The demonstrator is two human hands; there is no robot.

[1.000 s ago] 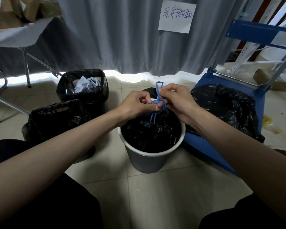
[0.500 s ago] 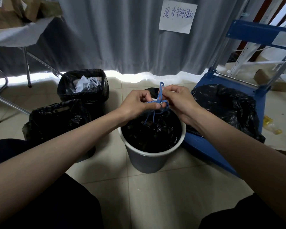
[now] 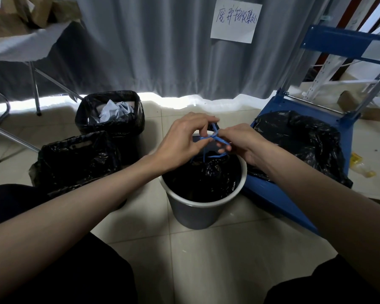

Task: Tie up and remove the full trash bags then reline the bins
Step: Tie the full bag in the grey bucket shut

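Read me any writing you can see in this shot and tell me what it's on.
"废弃物收集处", handwritten in blue on the white paper sign fixed to the grey curtain.
Label corner on the cardboard box, top left: cut off, unreadable.
Nothing else legible.

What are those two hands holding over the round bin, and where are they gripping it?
Both the left hand and right hand pinch the blue drawstring near its knot.
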